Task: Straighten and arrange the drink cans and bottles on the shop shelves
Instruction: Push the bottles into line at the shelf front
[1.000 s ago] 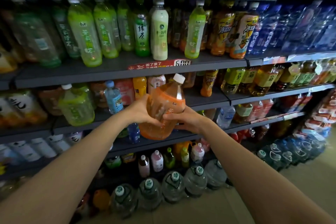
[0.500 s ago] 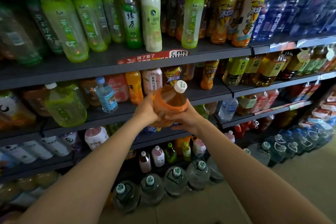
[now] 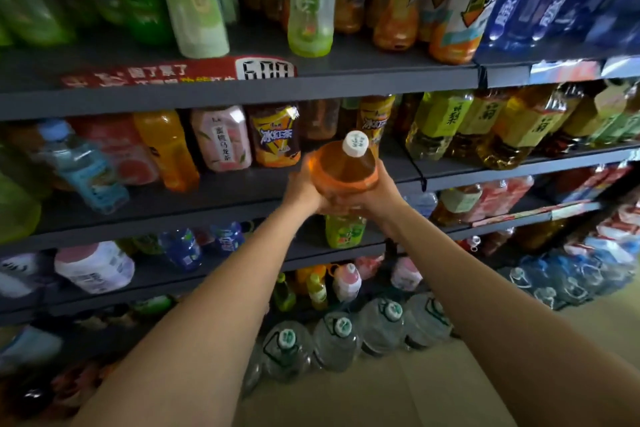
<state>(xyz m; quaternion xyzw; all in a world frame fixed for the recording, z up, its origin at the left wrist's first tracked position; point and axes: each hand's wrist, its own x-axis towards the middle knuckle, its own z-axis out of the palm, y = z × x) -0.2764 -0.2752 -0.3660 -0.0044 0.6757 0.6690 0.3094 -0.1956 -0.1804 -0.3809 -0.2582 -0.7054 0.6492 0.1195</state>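
Both my hands hold a large orange drink bottle (image 3: 341,168) with a white cap, upright, in front of the middle shelf (image 3: 242,191). My left hand (image 3: 303,189) grips its left side and my right hand (image 3: 379,192) grips its right side; the bottle's lower part is hidden behind them. The bottle hangs just before a gap on that shelf, right of an iced-tea bottle (image 3: 275,135) with a yellow and brown label. A pink-labelled tea bottle (image 3: 221,139) and a plain orange bottle (image 3: 166,149) stand further left.
The upper shelf (image 3: 311,80) carries green, orange and blue bottles, with a red price strip (image 3: 180,71) on its edge. Yellow-green tea bottles (image 3: 446,125) fill the middle shelf's right side. Lower shelves hold smaller bottles, and big water jugs (image 3: 341,336) stand on the floor.
Both hands have carried the orange bottle up and forward from below the middle shelf to that shelf's level and turned it upright. The view has moved closer to the shelves.
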